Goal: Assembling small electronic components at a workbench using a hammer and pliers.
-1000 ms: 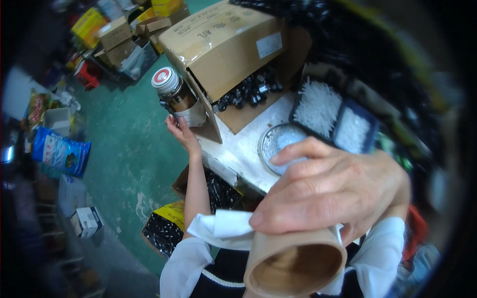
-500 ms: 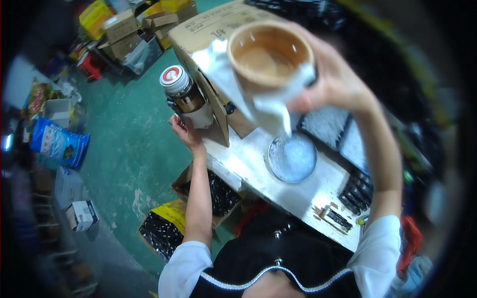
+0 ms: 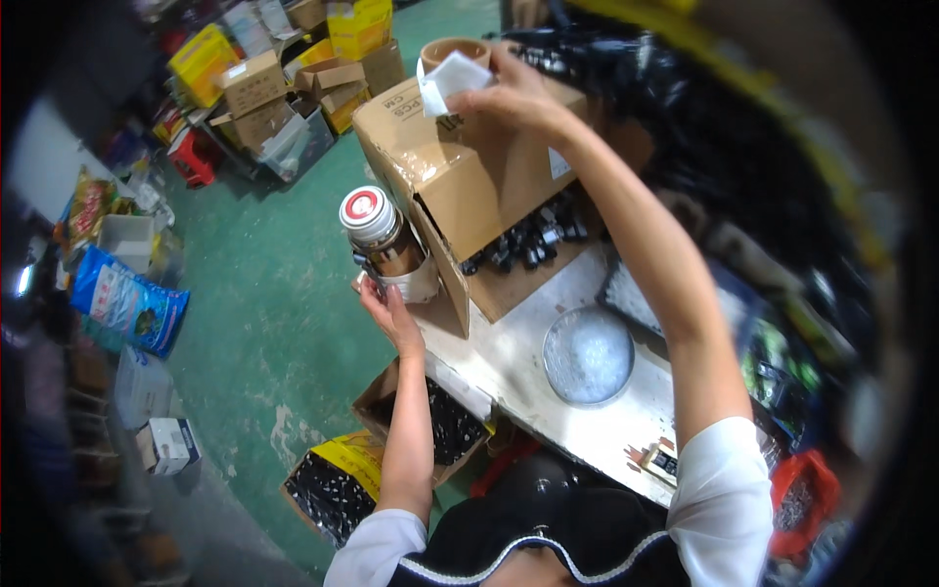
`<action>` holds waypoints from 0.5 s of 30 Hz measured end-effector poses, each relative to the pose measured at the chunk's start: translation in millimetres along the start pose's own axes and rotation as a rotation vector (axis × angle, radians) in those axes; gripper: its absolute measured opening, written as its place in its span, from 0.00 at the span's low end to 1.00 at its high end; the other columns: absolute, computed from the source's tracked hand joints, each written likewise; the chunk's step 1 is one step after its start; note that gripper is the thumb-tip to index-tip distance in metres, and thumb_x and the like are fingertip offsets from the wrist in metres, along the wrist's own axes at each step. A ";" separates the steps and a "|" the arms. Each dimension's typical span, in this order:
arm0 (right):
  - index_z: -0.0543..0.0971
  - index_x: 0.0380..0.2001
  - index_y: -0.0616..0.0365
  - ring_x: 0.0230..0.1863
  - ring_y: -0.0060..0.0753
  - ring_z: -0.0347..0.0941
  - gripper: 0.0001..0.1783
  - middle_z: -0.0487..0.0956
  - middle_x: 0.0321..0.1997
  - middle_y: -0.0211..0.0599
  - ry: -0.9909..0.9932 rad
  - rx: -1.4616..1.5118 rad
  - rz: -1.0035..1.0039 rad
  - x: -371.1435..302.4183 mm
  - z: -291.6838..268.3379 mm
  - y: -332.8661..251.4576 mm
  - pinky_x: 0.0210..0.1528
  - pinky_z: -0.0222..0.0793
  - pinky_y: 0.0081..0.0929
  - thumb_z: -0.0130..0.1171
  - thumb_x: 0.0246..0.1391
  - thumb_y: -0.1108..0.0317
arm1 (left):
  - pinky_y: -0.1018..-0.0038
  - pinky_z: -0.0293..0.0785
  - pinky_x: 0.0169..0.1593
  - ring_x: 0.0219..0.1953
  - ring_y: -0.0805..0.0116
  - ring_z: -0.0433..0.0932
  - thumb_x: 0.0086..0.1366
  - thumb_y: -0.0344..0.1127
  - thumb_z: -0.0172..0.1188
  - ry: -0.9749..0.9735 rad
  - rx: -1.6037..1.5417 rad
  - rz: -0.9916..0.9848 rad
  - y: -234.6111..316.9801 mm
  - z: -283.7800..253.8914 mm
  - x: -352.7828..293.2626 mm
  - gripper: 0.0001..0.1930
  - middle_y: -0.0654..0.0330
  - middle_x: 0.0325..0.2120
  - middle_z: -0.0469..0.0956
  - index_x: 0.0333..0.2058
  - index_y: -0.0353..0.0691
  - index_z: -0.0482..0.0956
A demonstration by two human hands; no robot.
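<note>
- Our right hand [image 3: 509, 96] is grasping the tan cup [image 3: 456, 48] from its right side, with a folded white cloth [image 3: 460, 78] lying against the cup's near wall.
- We are holding that cup over the far end of the cardboard box [image 3: 479, 191], its open mouth facing up; we cannot tell whether its base is touching the box top.
- The cup is looking like wood, so we are judging it light and stiff, smooth rather than sticky. The cloth is soft and thin – it could be slipping between fingers and wall if we are pinching too lightly.
- For the cup, we are favouring the outer wall below the rim, thumb and fingers on opposite sides, with the cloth pressed flat.
- Our left hand [image 3: 390, 311] is resting against the lower side of the metal bottle [image 3: 396, 254]. Some fingers are hiding behind it, so we cannot tell whether they are closed on it or only steadying it.
- The bottle is standing beside the box flap, near the edge of the white surface [image 3: 504, 357], with something white around its lower part.
- We are expecting the bottle to be heavier than the cup, rigid and rather slick; we are trusting the body – not the red-ringed lid [image 3: 364, 210] – as the place for a firm hold.
</note>
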State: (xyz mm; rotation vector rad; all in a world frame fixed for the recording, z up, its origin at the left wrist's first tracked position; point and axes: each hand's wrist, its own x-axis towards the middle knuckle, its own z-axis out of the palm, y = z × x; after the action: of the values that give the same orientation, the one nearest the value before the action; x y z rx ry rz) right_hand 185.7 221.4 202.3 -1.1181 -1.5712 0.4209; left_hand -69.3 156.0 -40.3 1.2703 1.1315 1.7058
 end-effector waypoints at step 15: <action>0.69 0.45 0.60 0.50 0.45 0.67 0.41 0.77 0.39 0.46 -0.052 -0.463 0.206 0.7 23.2 5.5 0.58 0.43 0.46 0.67 0.26 0.48 | 0.68 0.49 0.61 0.60 0.60 0.55 0.64 0.44 0.50 0.004 0.032 0.004 -0.6 -6.8 -1.7 0.31 0.49 0.57 0.56 0.59 0.32 0.52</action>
State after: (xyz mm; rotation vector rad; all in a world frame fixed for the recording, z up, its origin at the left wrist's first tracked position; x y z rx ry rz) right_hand 167.2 231.3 190.9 -1.6435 -1.6515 0.2244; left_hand -75.4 153.2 -42.3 1.2907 1.1633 1.6999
